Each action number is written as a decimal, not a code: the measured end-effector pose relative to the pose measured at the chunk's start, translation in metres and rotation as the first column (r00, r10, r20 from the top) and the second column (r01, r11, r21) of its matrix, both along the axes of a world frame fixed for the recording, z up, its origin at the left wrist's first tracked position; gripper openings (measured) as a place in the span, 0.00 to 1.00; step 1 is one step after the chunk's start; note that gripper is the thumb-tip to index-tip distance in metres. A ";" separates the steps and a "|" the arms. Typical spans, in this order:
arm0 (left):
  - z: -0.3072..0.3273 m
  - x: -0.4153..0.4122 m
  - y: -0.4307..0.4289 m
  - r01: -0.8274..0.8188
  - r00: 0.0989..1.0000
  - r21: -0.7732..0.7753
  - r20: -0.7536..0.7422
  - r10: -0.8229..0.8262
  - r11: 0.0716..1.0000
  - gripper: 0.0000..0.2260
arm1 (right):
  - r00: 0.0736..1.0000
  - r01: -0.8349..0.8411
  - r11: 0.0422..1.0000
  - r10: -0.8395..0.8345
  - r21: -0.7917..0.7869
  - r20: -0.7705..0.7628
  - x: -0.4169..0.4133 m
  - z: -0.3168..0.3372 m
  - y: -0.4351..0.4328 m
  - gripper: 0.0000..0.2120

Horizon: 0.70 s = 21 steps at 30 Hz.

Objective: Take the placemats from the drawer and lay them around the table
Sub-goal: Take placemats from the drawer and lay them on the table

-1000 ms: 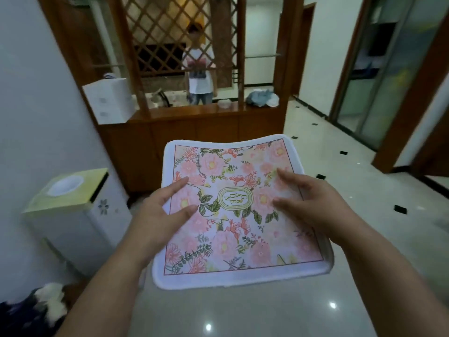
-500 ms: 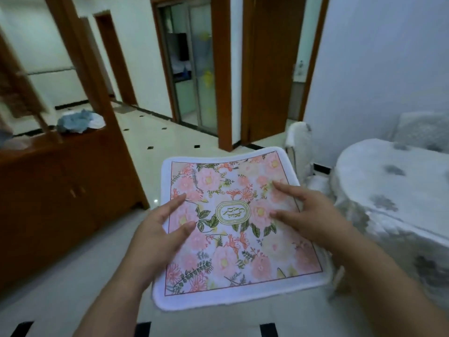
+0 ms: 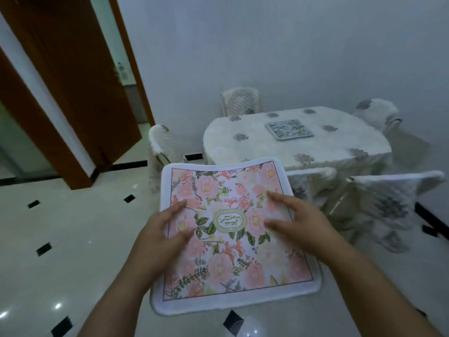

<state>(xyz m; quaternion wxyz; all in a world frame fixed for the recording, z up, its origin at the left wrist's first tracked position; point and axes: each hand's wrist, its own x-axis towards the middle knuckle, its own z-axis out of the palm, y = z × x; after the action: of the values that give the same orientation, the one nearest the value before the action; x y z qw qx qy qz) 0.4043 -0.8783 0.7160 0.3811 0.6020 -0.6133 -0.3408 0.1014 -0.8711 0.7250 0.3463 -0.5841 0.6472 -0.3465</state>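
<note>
- A pale tiled floor (image 3: 73,239) with small black insets fills the lower left, and a brown wooden door (image 3: 73,93) stands at the upper left.
- A table (image 3: 340,147) under a white flowered cloth stands by the wall at the right, with cloth-covered chairs (image 3: 393,200) around it.
- A pink floral placemat (image 3: 233,259) with a white border is held flat in the air over the floor, just short of the table's near edge.
- The left hand (image 3: 158,242) grips its left edge, thumb and forefinger spread on top; the other fingers are hidden beneath.
- The right hand (image 3: 298,224) clasps the right edge the same way.
- A smaller grey patterned placemat (image 3: 289,129) already lies near the middle of the table.
</note>
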 end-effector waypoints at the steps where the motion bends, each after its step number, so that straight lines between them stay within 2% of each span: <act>1: -0.001 -0.010 -0.009 0.045 0.999 0.004 -0.007 -0.045 0.999 0.23 | 0.999 0.040 0.999 -0.040 0.006 0.005 -0.009 -0.001 0.002 0.31; 5: -0.009 -0.049 -0.052 0.192 0.981 -0.019 0.018 -0.192 0.981 0.24 | 0.986 0.163 0.987 -0.163 -0.002 -0.020 -0.046 -0.001 -0.004 0.31; 8: -0.013 -0.081 -0.083 0.246 0.968 -0.034 0.052 -0.244 0.969 0.25 | 0.978 0.206 0.978 -0.207 -0.016 -0.010 -0.073 -0.004 -0.021 0.30; 17: -0.013 -0.164 -0.182 0.232 0.970 -0.055 0.092 -0.227 0.971 0.21 | 0.984 0.179 0.984 -0.180 -0.020 -0.015 -0.157 -0.006 -0.124 0.29; 21: -0.020 -0.187 -0.229 0.215 0.975 -0.046 0.059 -0.212 0.976 0.22 | 0.986 0.162 0.987 -0.162 -0.014 -0.043 -0.182 -0.007 -0.177 0.29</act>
<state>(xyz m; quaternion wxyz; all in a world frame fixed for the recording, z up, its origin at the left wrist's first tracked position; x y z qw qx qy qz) 0.2173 -1.1075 0.6959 0.3410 0.5316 -0.6932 -0.3474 -0.0808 -1.0485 0.7185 0.2997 -0.5387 0.6982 -0.3640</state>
